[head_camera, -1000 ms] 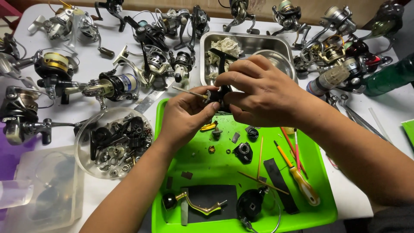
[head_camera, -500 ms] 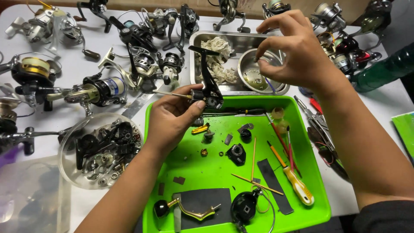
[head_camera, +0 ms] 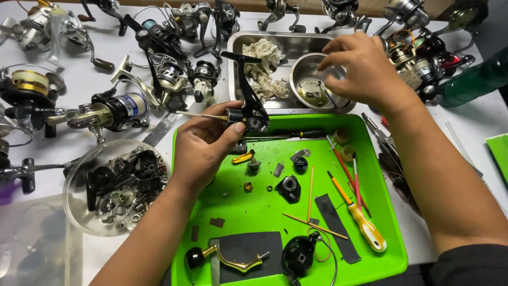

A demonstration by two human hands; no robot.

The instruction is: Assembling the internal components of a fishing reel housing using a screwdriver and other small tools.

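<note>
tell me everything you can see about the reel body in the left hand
The reel body is black and looks like metal or hard plastic, stripped of its spool. A thin bare shaft sticks out to the left, and its long foot stem points up toward the steel tray. The left hand pinches it above the green tray, touching nothing else.

White table [head_camera: 95, 79] fills nearly the whole view, lit evenly from above, with soft shadows only. A strip of brown surface [head_camera: 296, 6] runs along its far edge; cannot tell whether wall or board. Dark floor shows at the top right corner [head_camera: 495, 26]. No window or wall clearly in sight.
</note>
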